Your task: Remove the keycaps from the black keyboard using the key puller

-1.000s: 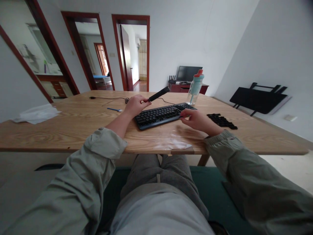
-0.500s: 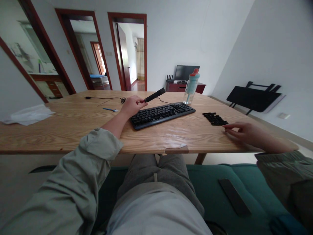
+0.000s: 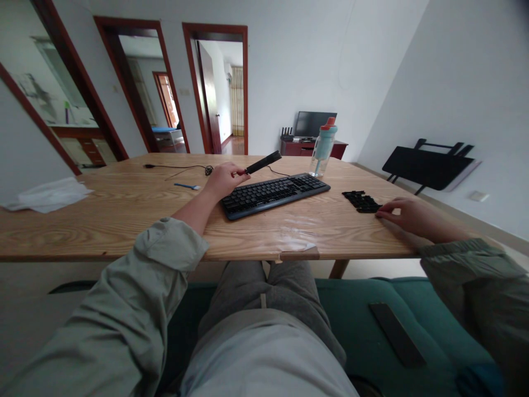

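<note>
Over the far left end of a black computer keyboard [image 3: 275, 196], my left hand [image 3: 223, 180] pinches a slim black brush [image 3: 263, 162], its far end raised to the right. The keyboard lies at a slant on the wooden table, and dark gaps show among its keys. To its right, loose black keycaps [image 3: 361, 201] are laid close together in a patch. My right hand [image 3: 403, 216] rests low at the near right corner of this patch, thumb and fingertips pressed together at the tabletop. Whatever sits between those fingertips is too small to make out.
A clear bottle with a red lid [image 3: 324, 148] stands behind the keyboard. Left of my left hand lie a small blue brush [image 3: 187, 186] and a black cable [image 3: 177, 166]. White tissue [image 3: 49, 194] lies at the table's left. A dark flat panel [image 3: 397, 334] rests on the green seat.
My right hand has shifted slightly left and its fingers have come closer to the keycap patch. My left hand and the brush have stayed nearly in place.
</note>
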The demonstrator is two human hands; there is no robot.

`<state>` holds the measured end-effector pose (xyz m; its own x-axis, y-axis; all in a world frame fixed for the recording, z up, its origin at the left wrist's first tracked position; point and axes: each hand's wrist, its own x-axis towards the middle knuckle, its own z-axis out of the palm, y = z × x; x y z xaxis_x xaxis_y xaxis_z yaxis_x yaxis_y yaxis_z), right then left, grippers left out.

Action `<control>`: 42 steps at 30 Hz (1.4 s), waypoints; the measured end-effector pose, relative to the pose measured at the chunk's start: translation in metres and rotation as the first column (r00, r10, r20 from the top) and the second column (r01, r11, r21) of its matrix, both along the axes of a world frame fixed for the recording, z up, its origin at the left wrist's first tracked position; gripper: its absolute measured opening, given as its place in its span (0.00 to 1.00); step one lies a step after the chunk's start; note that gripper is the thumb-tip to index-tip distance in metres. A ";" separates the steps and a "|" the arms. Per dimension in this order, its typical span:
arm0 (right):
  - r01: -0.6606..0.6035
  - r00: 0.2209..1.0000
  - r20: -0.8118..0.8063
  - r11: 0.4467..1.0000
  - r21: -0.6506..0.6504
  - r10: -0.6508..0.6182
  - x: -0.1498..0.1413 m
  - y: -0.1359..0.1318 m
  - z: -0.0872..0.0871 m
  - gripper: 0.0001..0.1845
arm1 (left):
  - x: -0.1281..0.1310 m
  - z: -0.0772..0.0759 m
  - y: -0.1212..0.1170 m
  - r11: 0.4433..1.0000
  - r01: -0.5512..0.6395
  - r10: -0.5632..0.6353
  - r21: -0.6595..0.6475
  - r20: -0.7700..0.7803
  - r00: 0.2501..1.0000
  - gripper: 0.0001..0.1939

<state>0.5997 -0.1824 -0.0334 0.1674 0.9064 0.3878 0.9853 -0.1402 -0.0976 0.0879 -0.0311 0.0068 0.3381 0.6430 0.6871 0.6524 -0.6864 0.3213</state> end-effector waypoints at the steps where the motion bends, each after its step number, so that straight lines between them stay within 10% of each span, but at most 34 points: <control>1: -0.042 0.999 0.003 0.998 -0.046 0.042 0.001 0.002 0.001 0.07 | 0.000 0.000 0.000 1.000 0.001 -0.001 0.002 -0.003 1.000 0.17; 4: -0.105 0.994 -0.050 0.987 -0.119 0.099 0.002 0.002 0.009 0.11 | 0.000 -0.001 0.002 1.000 0.007 -0.007 0.015 -0.007 1.000 0.17; 11: 0.210 0.943 -0.288 0.969 0.130 -0.166 -0.010 -0.013 0.043 0.15 | 0.000 -0.003 0.002 0.999 0.031 -0.032 0.021 0.020 0.999 0.17; 16: -0.205 0.912 -0.328 0.966 0.160 0.248 -0.077 0.004 0.062 0.18 | 0.008 -0.002 -0.006 0.997 0.078 -0.080 0.028 0.054 0.995 0.17; 23: -0.626 0.516 -0.608 0.750 0.213 0.603 -0.233 0.076 0.066 0.29 | 0.014 0.000 -0.014 0.978 0.188 -0.191 -0.094 -0.026 0.981 0.18; 28: -0.500 0.242 -0.735 0.731 0.465 0.633 -0.282 0.114 0.053 0.18 | 0.004 0.000 -0.011 0.966 0.143 -0.166 -0.214 -0.093 0.982 0.19; 37: -0.426 0.371 -0.801 0.852 0.304 0.471 -0.266 0.123 0.020 0.18 | -0.001 -0.006 0.000 0.911 0.189 -0.203 -0.366 0.000 0.979 0.23; 42: -0.577 0.517 -0.569 0.751 0.320 0.640 -0.252 0.122 0.015 0.21 | -0.001 -0.006 -0.002 0.914 0.187 -0.181 -0.361 0.051 0.982 0.19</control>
<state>0.3474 -0.0601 -0.0179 -0.1916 0.8510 0.4889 0.5288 0.5092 -0.6790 0.0867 -0.0334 0.0012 0.4651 0.7767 0.4248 0.5186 -0.6279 0.5804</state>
